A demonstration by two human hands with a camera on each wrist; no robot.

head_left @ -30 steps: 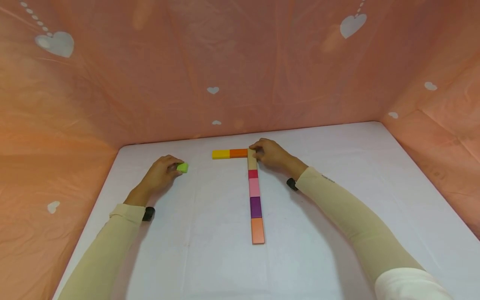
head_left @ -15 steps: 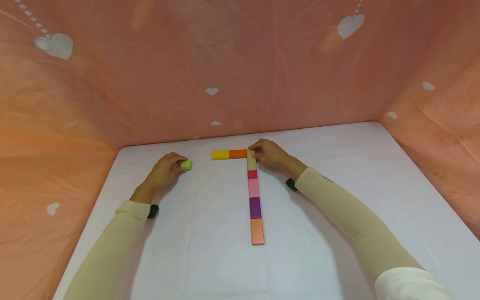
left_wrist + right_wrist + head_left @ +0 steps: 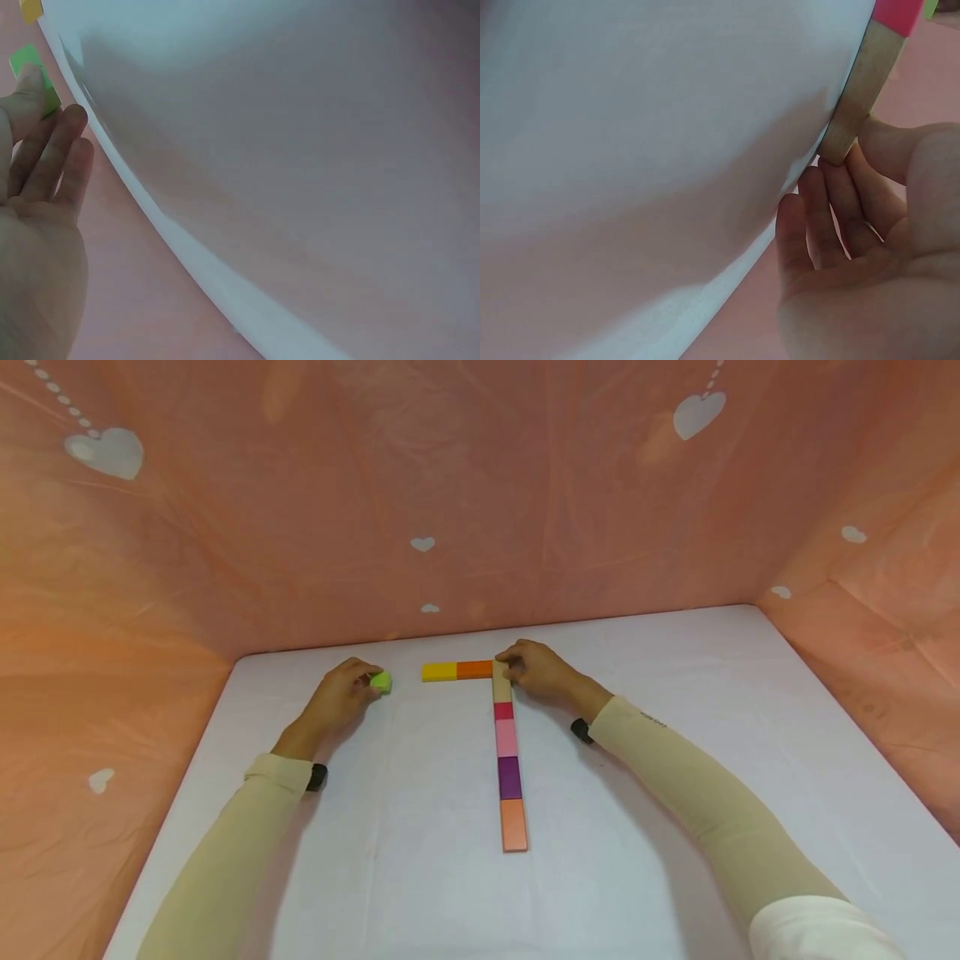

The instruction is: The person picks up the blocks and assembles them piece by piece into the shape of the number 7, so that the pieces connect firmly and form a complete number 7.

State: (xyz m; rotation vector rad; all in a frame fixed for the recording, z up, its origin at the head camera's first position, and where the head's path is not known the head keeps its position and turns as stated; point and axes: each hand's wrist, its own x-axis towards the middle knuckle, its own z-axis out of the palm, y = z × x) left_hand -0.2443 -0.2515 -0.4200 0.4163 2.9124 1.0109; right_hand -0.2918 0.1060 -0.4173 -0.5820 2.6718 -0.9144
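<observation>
My left hand pinches a small light-green block between thumb and fingers, left of the yellow block and apart from it. The yellow block touches an orange block, which meets the far end of a plain wooden block. Thumb and fingertips of my right hand hold that wooden block at its far end; the right wrist view shows the thumb along one side. Toward me the column continues with a red block, a pink block, a purple block and a light-orange block.
The blocks lie on a white-covered table. An orange-pink curtain with white hearts rises behind the far edge and along both sides. A dark band is worn at each wrist.
My left hand has moved right and slightly farther away with the green block, closer to the yellow one. The right hand stays at the wooden block; the laid blocks keep their arrangement.
</observation>
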